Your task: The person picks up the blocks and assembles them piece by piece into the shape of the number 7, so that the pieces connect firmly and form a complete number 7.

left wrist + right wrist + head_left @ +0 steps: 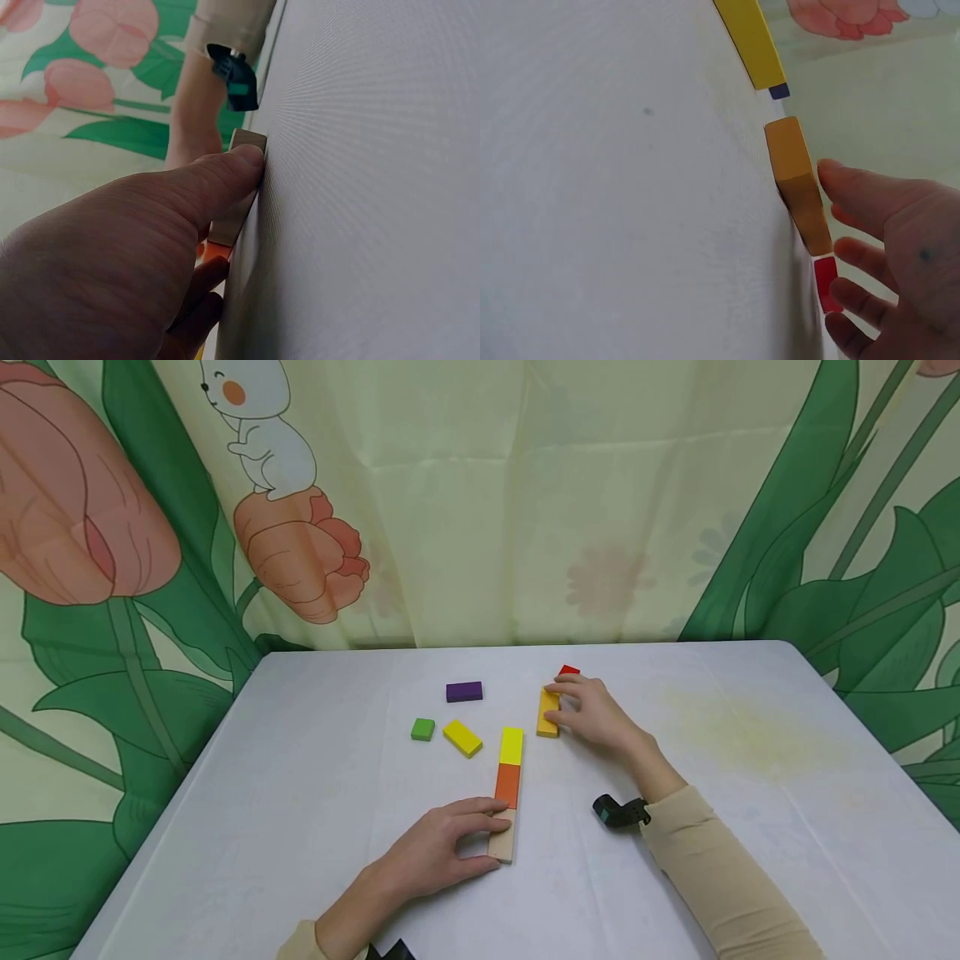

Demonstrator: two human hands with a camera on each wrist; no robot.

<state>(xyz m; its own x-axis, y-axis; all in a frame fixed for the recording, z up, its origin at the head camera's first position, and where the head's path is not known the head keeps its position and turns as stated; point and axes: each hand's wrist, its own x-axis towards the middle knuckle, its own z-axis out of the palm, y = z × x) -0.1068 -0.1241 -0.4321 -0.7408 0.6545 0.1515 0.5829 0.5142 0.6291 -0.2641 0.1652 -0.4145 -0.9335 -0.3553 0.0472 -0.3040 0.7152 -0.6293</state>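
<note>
My left hand (pixel 431 850) holds a plain wooden block (pixel 502 845) at the near end of a straight row, its thumb at the near end and fingers along the top. An orange block (pixel 507 785) follows it, touching, then a yellow block (pixel 512 746). In the left wrist view the thumb (pixel 217 176) presses on the wooden block. My right hand (pixel 592 714) is beside an amber block (pixel 547 724) lying flat to the right of the row. In the right wrist view its fingers are loosely bent and spread next to that block (pixel 799 176), not closed round it.
A red block (pixel 569 669) lies just beyond the right hand, partly hidden. Left of the row lie a green block (pixel 423 729), another yellow block (pixel 462 738) and a purple block (pixel 464 692). A white cloth covers the table (pixel 300 793); a printed curtain (pixel 465 527) hangs behind.
</note>
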